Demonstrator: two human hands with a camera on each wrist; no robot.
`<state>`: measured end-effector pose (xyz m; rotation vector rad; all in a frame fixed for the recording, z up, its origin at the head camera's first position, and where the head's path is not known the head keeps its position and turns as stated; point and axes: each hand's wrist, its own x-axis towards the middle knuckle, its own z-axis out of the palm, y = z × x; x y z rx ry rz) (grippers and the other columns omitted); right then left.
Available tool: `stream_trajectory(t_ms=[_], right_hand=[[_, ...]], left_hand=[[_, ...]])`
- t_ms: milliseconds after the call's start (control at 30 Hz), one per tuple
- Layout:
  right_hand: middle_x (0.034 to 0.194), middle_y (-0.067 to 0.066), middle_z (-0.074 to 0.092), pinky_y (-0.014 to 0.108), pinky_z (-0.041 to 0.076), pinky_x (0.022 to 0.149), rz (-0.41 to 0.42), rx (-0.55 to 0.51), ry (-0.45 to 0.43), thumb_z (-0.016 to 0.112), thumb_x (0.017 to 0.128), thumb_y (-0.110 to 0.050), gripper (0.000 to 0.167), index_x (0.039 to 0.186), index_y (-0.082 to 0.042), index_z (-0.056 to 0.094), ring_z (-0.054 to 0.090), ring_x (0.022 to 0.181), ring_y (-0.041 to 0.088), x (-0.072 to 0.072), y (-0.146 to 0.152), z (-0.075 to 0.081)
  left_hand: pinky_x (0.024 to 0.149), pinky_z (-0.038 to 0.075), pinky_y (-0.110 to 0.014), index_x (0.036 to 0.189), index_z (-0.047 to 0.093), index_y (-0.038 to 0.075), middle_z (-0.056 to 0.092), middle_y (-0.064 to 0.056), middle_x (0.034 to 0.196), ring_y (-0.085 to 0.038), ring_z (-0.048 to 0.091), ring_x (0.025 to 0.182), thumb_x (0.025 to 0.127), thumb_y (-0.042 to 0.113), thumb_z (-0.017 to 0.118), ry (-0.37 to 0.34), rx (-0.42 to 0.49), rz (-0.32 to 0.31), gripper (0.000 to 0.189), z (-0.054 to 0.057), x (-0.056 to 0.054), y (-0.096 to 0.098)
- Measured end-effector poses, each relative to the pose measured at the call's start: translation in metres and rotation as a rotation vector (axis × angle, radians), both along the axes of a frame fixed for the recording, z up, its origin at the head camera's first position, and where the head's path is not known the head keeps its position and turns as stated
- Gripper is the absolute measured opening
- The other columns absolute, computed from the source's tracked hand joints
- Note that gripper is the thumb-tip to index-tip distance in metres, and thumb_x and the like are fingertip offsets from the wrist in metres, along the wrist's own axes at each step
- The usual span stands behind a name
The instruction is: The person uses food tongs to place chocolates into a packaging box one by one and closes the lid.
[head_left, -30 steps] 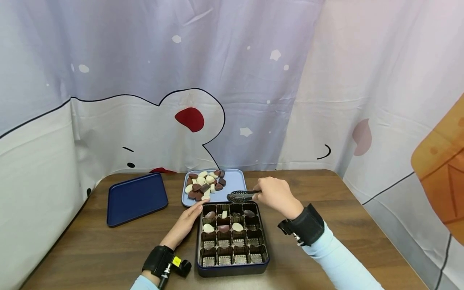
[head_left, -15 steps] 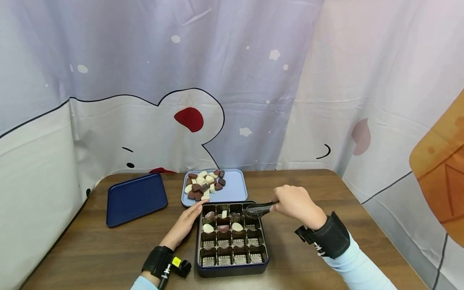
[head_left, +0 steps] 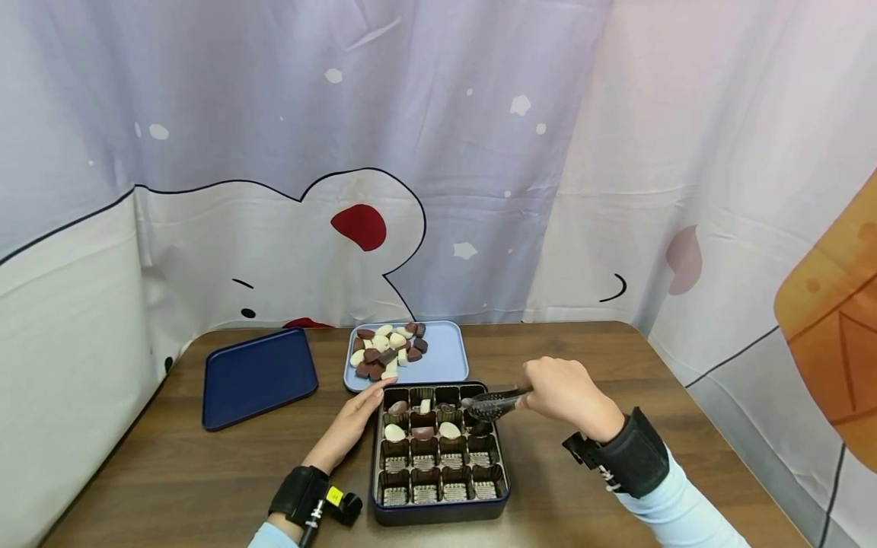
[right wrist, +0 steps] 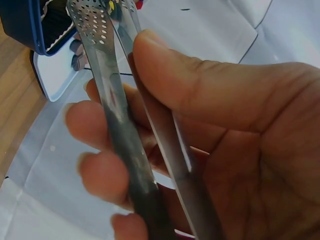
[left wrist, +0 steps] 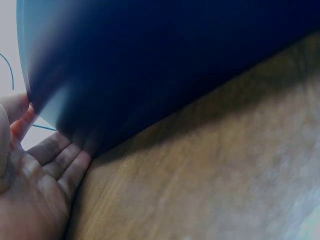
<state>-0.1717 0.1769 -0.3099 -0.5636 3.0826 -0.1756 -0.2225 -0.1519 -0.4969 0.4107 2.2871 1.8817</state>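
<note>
A dark blue box (head_left: 438, 514) with a brown divided insert stands at the front middle, chocolates in its two back rows. My left hand (head_left: 352, 420) rests its extended fingers against the box's back left corner; the left wrist view shows fingertips on the smooth blue side. In my right hand (head_left: 565, 394) is a pair of perforated metal tongs (right wrist: 122, 110), gripped between thumb and fingers. The tongs' head reaches over the box's right column, near the second row from the back. A dark shape shows under it; whether the tongs hold a chocolate I cannot tell.
Behind the box lies a light blue tray (head_left: 445, 358) with a heap of white and brown chocolates (head_left: 384, 352) on its left part. A dark blue lid (head_left: 260, 379) lies flat at the left. A printed curtain (head_left: 479, 190) hangs behind the wooden table (head_left: 617, 358).
My right hand has carried the tongs from the box's back edge rightward and nearer, over the right column. That column's second compartment now looks darker. My left hand has stayed put.
</note>
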Motion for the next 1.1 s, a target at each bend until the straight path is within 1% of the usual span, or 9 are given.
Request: stream_trajectory(t_ms=[167,300,367,433,533,667,833,967,1100], right_hand=[[0.075,-0.008,0.062,0.031,0.041,0.054,0.017,0.002,0.003,0.086,0.082,-0.021,0.020,0.068,-0.019,0.071,0.054,0.063,0.010,-0.002,-0.003,0.001],[0.074,-0.007,0.060,0.030,0.040,0.053,0.026,-0.006,0.006,0.084,0.083,-0.021,0.019,0.069,-0.019,0.073,0.053,0.062,0.011,-0.004,-0.007,0.000],[0.077,-0.006,0.062,0.031,0.042,0.055,0.035,-0.016,0.022,0.083,0.084,-0.021,0.010,0.077,-0.016,0.079,0.058,0.066,0.014,-0.006,-0.009,-0.002],[0.080,-0.004,0.064,0.033,0.046,0.056,0.048,-0.028,0.056,0.082,0.086,-0.022,0.008,0.087,-0.014,0.082,0.063,0.070,0.018,-0.009,-0.012,-0.004],[0.088,-0.001,0.068,0.037,0.051,0.060,0.058,-0.043,0.118,0.081,0.088,-0.022,0.020,0.105,-0.013,0.084,0.070,0.080,0.023,-0.016,-0.018,-0.011],[0.089,0.000,0.069,0.037,0.053,0.060,0.048,-0.055,0.159,0.080,0.089,-0.024,0.020,0.105,-0.012,0.083,0.070,0.079,0.023,-0.028,-0.029,-0.024],[0.095,0.005,0.074,0.039,0.055,0.062,0.024,-0.080,0.141,0.081,0.090,-0.024,0.023,0.107,-0.009,0.082,0.071,0.079,0.025,-0.043,-0.046,-0.041],[0.088,0.004,0.067,0.041,0.055,0.063,0.015,-0.079,0.126,0.080,0.090,-0.022,0.020,0.105,-0.009,0.082,0.067,0.074,0.023,-0.057,-0.059,-0.049],[0.082,0.003,0.061,0.041,0.053,0.061,0.010,-0.056,0.156,0.080,0.091,-0.023,0.014,0.097,-0.011,0.080,0.063,0.071,0.022,-0.074,-0.068,-0.053]], left_hand=[[0.128,0.014,-0.065,0.159,0.044,0.014,0.032,-0.013,0.170,-0.038,0.019,0.160,0.114,0.034,0.038,-0.004,0.002,-0.006,0.049,0.000,-0.001,0.000],[0.128,0.014,-0.064,0.159,0.044,0.016,0.030,-0.013,0.170,-0.037,0.018,0.160,0.114,0.035,0.038,-0.013,0.006,-0.006,0.049,-0.001,-0.001,-0.002],[0.128,0.014,-0.065,0.159,0.044,0.016,0.030,-0.013,0.170,-0.037,0.017,0.160,0.114,0.036,0.038,-0.013,0.008,-0.003,0.050,-0.001,0.000,-0.002],[0.128,0.014,-0.065,0.159,0.044,0.016,0.031,-0.013,0.170,-0.037,0.017,0.160,0.114,0.036,0.038,-0.012,0.008,0.000,0.050,0.000,0.000,-0.002],[0.129,0.015,-0.064,0.159,0.044,0.017,0.032,-0.012,0.170,-0.036,0.018,0.161,0.114,0.036,0.039,-0.014,0.005,0.003,0.049,0.000,0.000,-0.001],[0.129,0.016,-0.063,0.158,0.046,0.017,0.034,-0.011,0.169,-0.036,0.019,0.160,0.114,0.034,0.040,-0.010,0.002,0.009,0.048,0.001,0.000,0.001],[0.128,0.016,-0.064,0.158,0.046,0.017,0.034,-0.012,0.169,-0.036,0.020,0.160,0.114,0.035,0.040,-0.003,0.000,0.010,0.048,0.002,0.000,0.001],[0.127,0.016,-0.065,0.158,0.047,0.016,0.033,-0.014,0.169,-0.039,0.021,0.159,0.114,0.035,0.039,0.006,-0.004,0.009,0.048,0.001,0.000,0.001],[0.127,0.017,-0.066,0.157,0.047,0.017,0.033,-0.015,0.169,-0.040,0.021,0.159,0.114,0.035,0.040,0.006,-0.007,0.013,0.048,0.001,0.001,0.000]])
